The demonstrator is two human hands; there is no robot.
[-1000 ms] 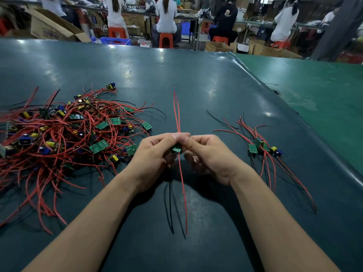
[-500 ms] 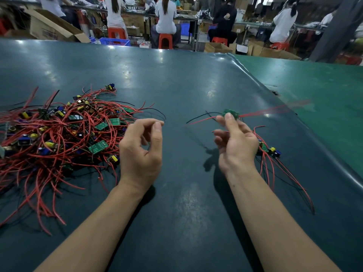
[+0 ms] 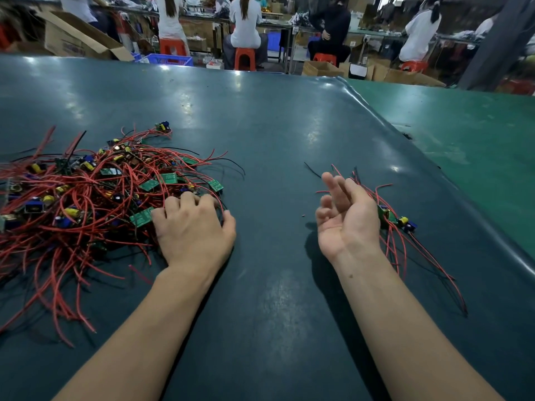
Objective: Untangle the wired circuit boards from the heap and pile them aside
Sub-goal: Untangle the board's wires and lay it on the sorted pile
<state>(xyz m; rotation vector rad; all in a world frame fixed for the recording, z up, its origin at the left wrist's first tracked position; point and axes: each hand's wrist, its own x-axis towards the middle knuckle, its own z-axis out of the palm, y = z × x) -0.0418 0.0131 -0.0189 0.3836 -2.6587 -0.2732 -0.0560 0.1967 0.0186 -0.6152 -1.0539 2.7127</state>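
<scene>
Heap (image 3: pixel 86 198) under left hand (image 3: pixel 194 230); right hand (image 3: pixel 346 218) empty beside pile (image 3: pixel 396 224).

Tangled red-wired heap (image 3: pixel 86 204) left; small pile (image 3: pixel 396 224) right.

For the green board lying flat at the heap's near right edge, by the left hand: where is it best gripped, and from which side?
Probably pinch the green board by its two long edges, coming from above on the heap's right side, where the left hand already rests. It lies face up on top, though red wires cross nearby, so lift slowly.
</scene>
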